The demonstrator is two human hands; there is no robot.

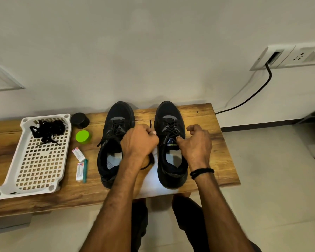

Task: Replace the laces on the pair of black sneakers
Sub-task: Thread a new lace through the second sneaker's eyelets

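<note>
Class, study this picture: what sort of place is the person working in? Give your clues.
Probably an ordinary indoor room, a home or office: a wooden bench against a plain white wall, a wall socket panel with a black cable, a tiled floor.

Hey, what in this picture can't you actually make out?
Head view:
- Print on the two small packets: too small.
- Tongue label of the right sneaker: blurred.
- What the right hand holds, if anything: hidden by its curled fingers.
- Upper eyelets of the left sneaker: covered by the left hand, which pinches a lace.
</note>
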